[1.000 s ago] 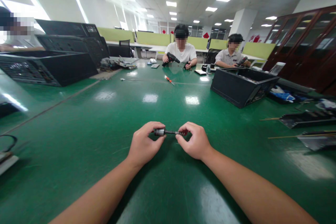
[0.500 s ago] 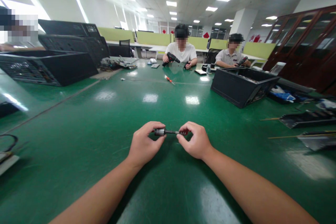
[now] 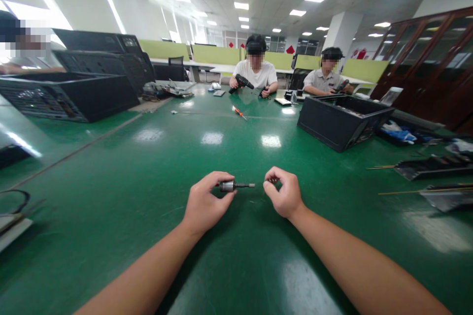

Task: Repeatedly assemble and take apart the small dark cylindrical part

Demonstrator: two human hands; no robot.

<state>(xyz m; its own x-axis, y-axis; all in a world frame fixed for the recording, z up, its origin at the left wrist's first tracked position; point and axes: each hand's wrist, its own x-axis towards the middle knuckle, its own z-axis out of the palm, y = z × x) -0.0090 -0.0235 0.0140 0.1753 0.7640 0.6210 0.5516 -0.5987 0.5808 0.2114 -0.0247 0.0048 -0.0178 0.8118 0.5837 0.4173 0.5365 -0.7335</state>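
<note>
My left hand [image 3: 207, 200] grips the thick metal barrel of a small cylindrical tool [image 3: 228, 186] between thumb and fingers. Its thin dark shaft points right, toward my other hand, and ends in a lighter tip. My right hand [image 3: 284, 192] is curled, thumb and fingertips pinched together, a short gap away from that tip. Something small and dark shows between its fingers, too hidden to name. Both hands are just above the green table [image 3: 221, 157].
An orange screwdriver [image 3: 239, 112] lies farther back. Black computer cases stand at right [image 3: 328, 123] and left [image 3: 99, 96]. Metal parts with thin rods [image 3: 428, 166] lie at the right. Two people sit across the table, one with a drill [image 3: 244, 82]; another person is at far left.
My right hand has moved right and slightly up, away from the shaft, so the tip now shows bare. My left hand has shifted slightly right with the tool.
</note>
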